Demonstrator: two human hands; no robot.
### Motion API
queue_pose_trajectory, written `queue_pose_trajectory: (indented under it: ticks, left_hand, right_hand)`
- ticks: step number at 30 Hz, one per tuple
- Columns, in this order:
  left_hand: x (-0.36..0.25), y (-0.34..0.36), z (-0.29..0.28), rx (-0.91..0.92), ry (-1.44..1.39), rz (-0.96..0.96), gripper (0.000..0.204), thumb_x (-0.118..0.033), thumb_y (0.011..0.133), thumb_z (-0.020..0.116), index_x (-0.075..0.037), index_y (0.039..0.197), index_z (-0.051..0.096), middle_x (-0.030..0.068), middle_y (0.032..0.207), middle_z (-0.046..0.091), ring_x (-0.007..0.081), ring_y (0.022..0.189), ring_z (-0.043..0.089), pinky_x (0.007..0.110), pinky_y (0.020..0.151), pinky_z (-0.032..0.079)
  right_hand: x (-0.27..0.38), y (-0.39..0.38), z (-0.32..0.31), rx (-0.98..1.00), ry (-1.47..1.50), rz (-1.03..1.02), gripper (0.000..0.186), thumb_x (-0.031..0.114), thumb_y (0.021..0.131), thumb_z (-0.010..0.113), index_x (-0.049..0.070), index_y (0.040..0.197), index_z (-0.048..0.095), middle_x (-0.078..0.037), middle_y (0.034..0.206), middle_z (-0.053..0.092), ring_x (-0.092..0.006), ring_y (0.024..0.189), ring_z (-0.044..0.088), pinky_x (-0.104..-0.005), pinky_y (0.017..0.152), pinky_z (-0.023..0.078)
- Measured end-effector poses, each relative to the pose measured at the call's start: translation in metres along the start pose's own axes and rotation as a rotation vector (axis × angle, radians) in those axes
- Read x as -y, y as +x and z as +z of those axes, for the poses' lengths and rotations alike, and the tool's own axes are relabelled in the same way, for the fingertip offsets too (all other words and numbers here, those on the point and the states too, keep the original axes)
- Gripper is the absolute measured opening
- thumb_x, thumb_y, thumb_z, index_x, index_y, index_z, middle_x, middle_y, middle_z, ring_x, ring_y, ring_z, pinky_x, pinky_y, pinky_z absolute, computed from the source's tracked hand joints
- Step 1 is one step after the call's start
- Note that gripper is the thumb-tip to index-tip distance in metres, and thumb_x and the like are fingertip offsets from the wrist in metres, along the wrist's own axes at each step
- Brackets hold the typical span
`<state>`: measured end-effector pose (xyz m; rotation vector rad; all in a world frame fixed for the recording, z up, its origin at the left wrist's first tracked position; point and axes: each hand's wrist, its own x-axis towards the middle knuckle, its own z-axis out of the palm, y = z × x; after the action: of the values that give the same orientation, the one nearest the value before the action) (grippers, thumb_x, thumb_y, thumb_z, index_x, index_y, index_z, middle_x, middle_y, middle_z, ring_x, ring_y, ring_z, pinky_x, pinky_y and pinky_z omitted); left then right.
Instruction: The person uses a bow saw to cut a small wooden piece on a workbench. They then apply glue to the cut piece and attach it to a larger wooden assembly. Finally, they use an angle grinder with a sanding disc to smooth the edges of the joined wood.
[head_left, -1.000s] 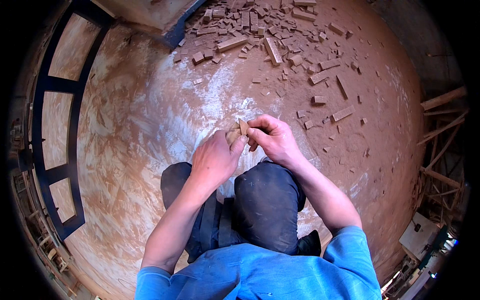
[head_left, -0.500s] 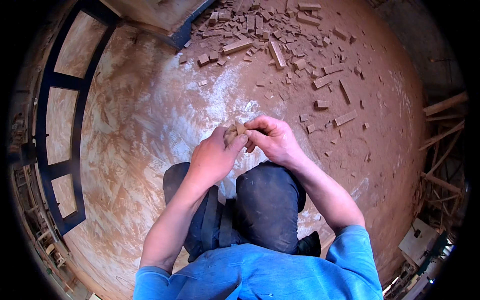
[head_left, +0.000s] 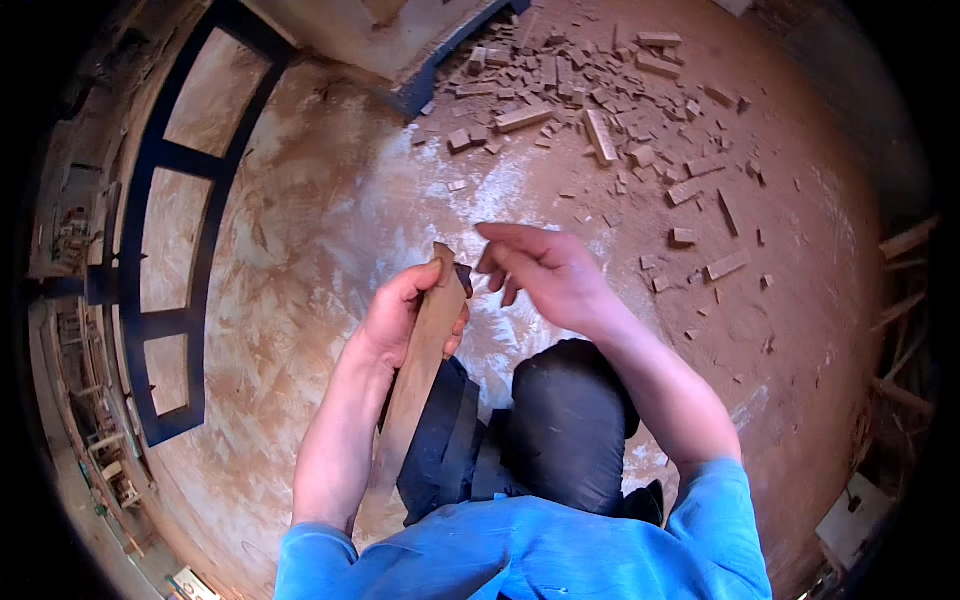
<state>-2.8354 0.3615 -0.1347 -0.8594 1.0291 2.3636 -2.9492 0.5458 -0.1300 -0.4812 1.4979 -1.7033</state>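
Observation:
A long flat strip of brown wood slants up from beside my left forearm, its pointed top end tilted away from me. My left hand is closed round its upper part, with the thumb on the near face and fingertips showing past the right edge. Something dark shows behind the strip's upper end; I cannot make out what it is. To the right, my right hand hangs apart from the wood, index finger stretched out and the other fingers loosely bent, with nothing seen in it.
Several wood offcuts and small blocks lie scattered over the dusty floor ahead and right. A dark frame with openings stands at the left. My bent knees are below my hands. Sticks lean at the far right.
Both hands were together on the wood, seen nearly end-on. Now the strip is swung so its broad face shows, my left hand grips it alone, and my right hand has come away.

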Motion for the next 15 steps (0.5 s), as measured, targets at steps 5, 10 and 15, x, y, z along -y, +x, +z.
queue_pose_trajectory:
  ticks: [5,10,15]
  left_hand:
    - [-0.019,-0.021,-0.013,0.130,-0.191,0.131,0.056,-0.050,0.093,0.042,0.004,0.101,0.055,0.0221,0.068,0.057,0.0318,0.049,0.056,0.039,0.044,0.047]
    - [-0.030,-0.071,-0.007,0.196,-0.353,0.104,0.062,-0.054,0.088,0.049,0.006,0.104,0.053,0.0238,0.070,0.057,0.0333,0.047,0.055,0.041,0.045,0.047]
    - [-0.045,-0.146,0.033,0.213,-0.436,0.066,0.065,-0.056,0.085,0.054,0.005,0.105,0.054,0.0236,0.071,0.058,0.0339,0.049,0.057,0.040,0.046,0.047]
  right_hand:
    - [-0.006,0.006,-0.017,-0.127,-0.165,0.043,0.024,0.016,0.097,0.055,-0.002,0.109,0.066,-0.006,0.080,0.068,-0.0108,0.069,0.060,-0.0269,0.062,0.050]
    - [0.031,0.002,0.008,-0.119,-0.435,0.126,0.023,0.022,0.093,0.062,-0.001,0.089,0.067,-0.008,0.067,0.063,-0.0132,0.062,0.057,-0.0303,0.060,0.046]
    - [0.097,-0.014,0.050,0.006,-0.509,-0.137,0.016,0.014,0.085,0.070,0.000,0.093,0.068,-0.013,0.082,0.064,-0.0196,0.078,0.063,-0.0325,0.068,0.049]
